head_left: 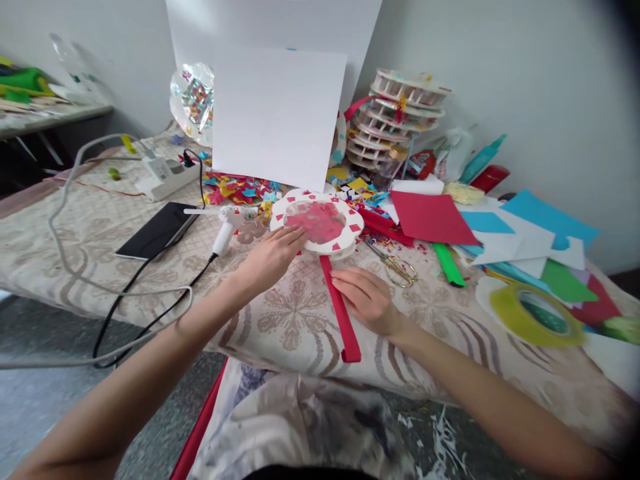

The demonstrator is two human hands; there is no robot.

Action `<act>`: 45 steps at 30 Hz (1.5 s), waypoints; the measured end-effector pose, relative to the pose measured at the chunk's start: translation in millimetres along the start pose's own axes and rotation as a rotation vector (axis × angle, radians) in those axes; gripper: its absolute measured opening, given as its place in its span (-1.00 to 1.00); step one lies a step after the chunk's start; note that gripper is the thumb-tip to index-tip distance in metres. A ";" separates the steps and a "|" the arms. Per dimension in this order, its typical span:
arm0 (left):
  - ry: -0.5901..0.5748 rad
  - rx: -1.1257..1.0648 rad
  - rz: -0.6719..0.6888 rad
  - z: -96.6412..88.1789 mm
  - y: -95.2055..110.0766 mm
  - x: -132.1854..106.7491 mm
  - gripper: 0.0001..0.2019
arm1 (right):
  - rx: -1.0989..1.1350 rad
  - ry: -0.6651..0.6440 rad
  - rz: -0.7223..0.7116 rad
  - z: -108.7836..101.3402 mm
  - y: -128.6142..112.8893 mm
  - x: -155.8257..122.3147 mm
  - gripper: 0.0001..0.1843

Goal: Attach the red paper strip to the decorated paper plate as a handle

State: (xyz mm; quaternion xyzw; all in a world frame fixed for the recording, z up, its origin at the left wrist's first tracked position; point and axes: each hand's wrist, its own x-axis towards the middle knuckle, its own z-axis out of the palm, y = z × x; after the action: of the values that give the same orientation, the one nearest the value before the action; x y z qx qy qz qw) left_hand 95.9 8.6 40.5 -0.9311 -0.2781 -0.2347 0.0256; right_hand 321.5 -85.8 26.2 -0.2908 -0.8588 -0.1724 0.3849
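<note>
head view: I had only this one camera, looking down over a cluttered craft table [100, 233].
left hand [270, 257]: fingers lay flat and loosely spread on the near rim of the round paper lantern disc [320, 223]; it pressed, it did not pinch.
right hand [367, 300]: palm down, fingers together, it lay on the right edge of the red paper strip [340, 313]; nothing was gripped, it only held the strip flat.
strip position: it ran from under the disc's near edge down toward me, and its folded lower end hung at the table's front edge.
disc: white ring with red squares, reddish centre, flat on the cloth just beyond the strip.
risk 1: I judged the strip could skew or crease, since only one side was pinned.
risk 2: the disc looked free to slide under the left fingers; that would break its joint with the strip.
risk 3: the glue gun [227, 223] sat just left of the left hand with its black cable [150, 293] trailing off the table; a snag looked likely.
risk 4: the scissors [397, 267] lay near the right hand, in its sweep.
clutter: paper scraps [240, 190] behind the disc could stick to any wet glue; I couldn't tell if there was any.
</note>
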 end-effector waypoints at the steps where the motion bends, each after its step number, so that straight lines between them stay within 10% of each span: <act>1: 0.001 0.004 0.000 -0.1 0.4 0.1 -0.60 | -0.006 0.000 -0.001 0.9 0.6 0.0 -0.75; 45: 0.035 0.106 0.021 26.7 -0.5 -17.4 -0.63 | 0.047 -0.188 0.017 24.9 15.7 -19.7 -0.79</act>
State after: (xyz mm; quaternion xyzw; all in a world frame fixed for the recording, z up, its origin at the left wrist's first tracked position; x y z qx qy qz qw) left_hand 94.1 4.9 9.0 -0.9271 -0.2797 -0.2354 0.0821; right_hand 328.0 -68.0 -3.7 -0.3037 -0.8925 -0.1209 0.3107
